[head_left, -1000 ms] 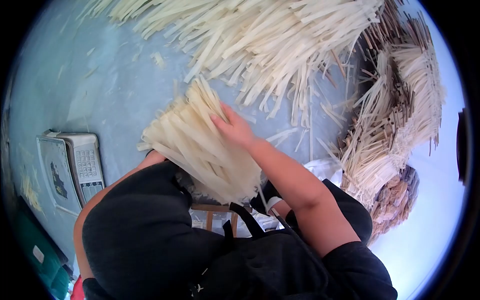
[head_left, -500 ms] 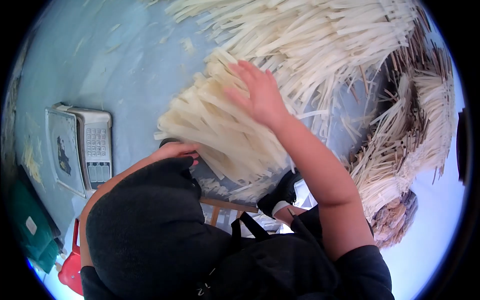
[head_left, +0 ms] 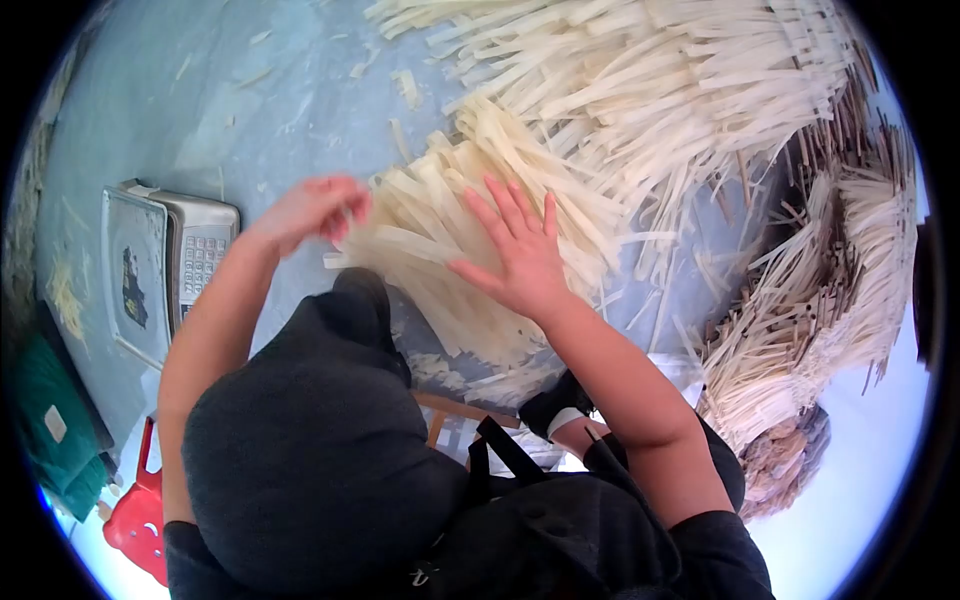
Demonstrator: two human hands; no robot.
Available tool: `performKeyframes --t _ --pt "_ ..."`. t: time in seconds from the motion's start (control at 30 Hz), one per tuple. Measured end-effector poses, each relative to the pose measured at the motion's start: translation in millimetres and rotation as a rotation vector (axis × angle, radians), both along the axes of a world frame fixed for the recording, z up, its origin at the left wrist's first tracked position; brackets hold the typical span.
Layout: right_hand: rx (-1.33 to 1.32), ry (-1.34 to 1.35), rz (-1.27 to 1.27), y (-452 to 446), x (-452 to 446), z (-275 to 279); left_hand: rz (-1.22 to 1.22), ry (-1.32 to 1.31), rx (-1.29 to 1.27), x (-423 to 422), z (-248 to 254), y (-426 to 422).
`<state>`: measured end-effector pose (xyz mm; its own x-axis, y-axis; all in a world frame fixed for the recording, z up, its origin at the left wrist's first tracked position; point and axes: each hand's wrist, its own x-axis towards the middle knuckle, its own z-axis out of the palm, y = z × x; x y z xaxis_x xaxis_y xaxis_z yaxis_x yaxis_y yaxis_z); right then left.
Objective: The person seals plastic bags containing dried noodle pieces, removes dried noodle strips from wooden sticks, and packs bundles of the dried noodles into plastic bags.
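A bundle of pale, flat strips [head_left: 440,225] lies in front of me, fanned out at its lower end. My right hand [head_left: 522,258] rests over the bundle with its fingers spread. At the bundle's left edge is my left hand [head_left: 315,212], its fingers curled and smeared by motion, so whether it holds a strip is hidden. Just beyond the bundle, a large heap of similar pale strips [head_left: 650,90] spreads across the grey-blue surface [head_left: 290,110].
A scale with a keypad [head_left: 200,255] stands at the left. Dark-ended strips [head_left: 800,290] are piled at the right. At the lower left are green cloth [head_left: 60,430] and a red object [head_left: 140,525]. My knee is below the left hand.
My right hand has let go of the bundle and opened flat over it. My left hand has come up from beside my knee to the bundle's left edge. The view has shifted.
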<state>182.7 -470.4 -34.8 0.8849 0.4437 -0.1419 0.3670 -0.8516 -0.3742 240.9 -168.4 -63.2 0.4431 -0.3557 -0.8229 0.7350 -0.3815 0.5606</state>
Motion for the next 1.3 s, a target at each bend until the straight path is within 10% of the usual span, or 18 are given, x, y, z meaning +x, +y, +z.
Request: performKeyframes --t 0.13,0.2,0.33,0.57,0.73,0.8,1.1,1.3 --pt "0.167 0.008 -0.114 -27.3 -1.9 13.5 0.233 -0.483 0.091 48.3 -53.3 -28.2" --pt "0.202 -0.034 -0.198 -50.2 -5.3 9.4 0.003 -1.144 0.297 57.2 -109.1 -36.4" --pt "0.594 0.049 -1.099 -127.5 -25.3 -18.0 -0.228 -0.782 0.107 51.1 -92.5 -57.0" --pt "0.838 0.624 -1.701 -200.1 -130.3 -117.1 0.182 -0.215 -0.080 20.3 -76.0 -60.3" --pt "1.091 0.677 -1.552 -127.4 -95.9 -71.5 0.086 0.007 0.057 18.2 -67.4 -53.8" --pt "0.636 0.646 -1.576 -154.7 -86.9 -61.3 0.056 -0.205 -0.027 22.6 -58.6 -55.3" --pt "0.317 0.004 -0.973 -157.0 5.8 -58.6 0.214 -0.480 0.042 91.7 -52.4 -101.2" --pt "0.207 0.398 -0.757 -124.5 13.8 -68.6 -0.108 -0.341 -0.151 107.9 -49.2 -129.1"
